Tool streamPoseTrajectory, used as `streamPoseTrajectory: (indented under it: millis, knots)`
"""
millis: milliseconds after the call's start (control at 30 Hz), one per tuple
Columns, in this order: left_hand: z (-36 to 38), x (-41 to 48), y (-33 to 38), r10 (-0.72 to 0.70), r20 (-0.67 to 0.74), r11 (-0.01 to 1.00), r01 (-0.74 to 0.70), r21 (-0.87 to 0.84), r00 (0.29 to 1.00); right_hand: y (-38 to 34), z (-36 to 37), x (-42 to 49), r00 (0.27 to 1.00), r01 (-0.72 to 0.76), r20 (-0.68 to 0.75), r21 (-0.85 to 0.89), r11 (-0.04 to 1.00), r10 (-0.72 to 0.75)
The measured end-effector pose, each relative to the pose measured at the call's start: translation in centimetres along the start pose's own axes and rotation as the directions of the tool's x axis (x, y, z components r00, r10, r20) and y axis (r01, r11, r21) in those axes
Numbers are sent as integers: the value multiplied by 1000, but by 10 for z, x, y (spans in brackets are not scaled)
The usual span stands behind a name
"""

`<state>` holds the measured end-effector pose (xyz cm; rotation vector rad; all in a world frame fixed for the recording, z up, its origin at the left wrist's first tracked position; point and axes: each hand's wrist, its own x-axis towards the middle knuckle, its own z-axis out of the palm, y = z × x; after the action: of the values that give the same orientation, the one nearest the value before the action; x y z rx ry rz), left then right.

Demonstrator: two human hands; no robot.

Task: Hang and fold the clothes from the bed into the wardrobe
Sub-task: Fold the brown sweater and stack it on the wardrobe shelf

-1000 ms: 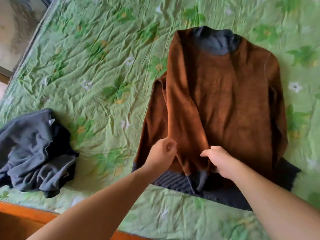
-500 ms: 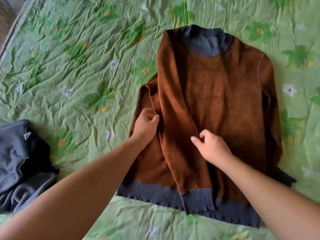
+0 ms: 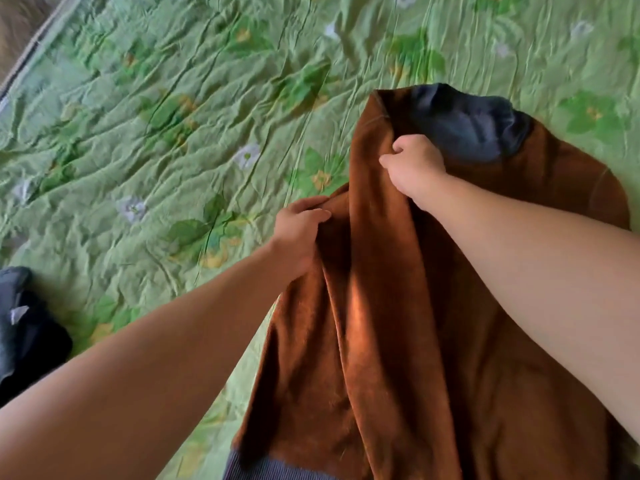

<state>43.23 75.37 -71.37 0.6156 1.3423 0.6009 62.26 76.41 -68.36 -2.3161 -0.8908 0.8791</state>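
Your right hand [image 3: 414, 168] is closed into a loose fist, its fingers curled round a ridge of brown fabric just below the shoulder of the brown sweater [image 3: 398, 341], right beside the dark grey collar [image 3: 464, 123]. Your left hand [image 3: 299, 233] sits lower and to the left, fingers bent over the sweater's left fold and thumb pressed against it, so it grips that edge where it meets the bedspread [image 3: 156, 133]. Between your two hands the cloth rises in a long crease that runs down toward the ribbed grey hem [image 3: 273, 471]. The sweater lies on the right part of the bed, collar away from you and hem toward the near edge; your right forearm crosses over its body. Well apart from it, by the near left side of the bed, a dark garment [image 3: 20, 323] lies bunched up. The green flowered bedspread is creased all over, and its far left edge shows in the upper corner.
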Motion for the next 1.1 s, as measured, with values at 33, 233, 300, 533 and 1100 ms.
streamPoseTrajectory:
  millis: [33, 233, 300, 533, 1100]
  knots:
    - [-5, 3, 6, -19, -23, 996, 17, -91, 1000, -8, 0, 8, 1000, 18, -10, 33, 999, -17]
    - [-33, 13, 25, -100, -118, 911, 44, -409, 988, -51, 14, 60, 965, -240, 223, 556, 795, 136]
    - [-36, 12, 24, -70, -116, 924, 21, -382, 991, -45, 23, 67, 952, -257, 286, 537, 803, 113]
    - [-49, -38, -23, 20, 141, 994, -5, -113, 990, 17, 4, -12, 931, -322, 344, 622, 713, 120]
    - [-60, -224, -176, -140, 223, 829, -9, 559, 965, 202, 5, -339, 780, -576, 375, 117, 809, 501]
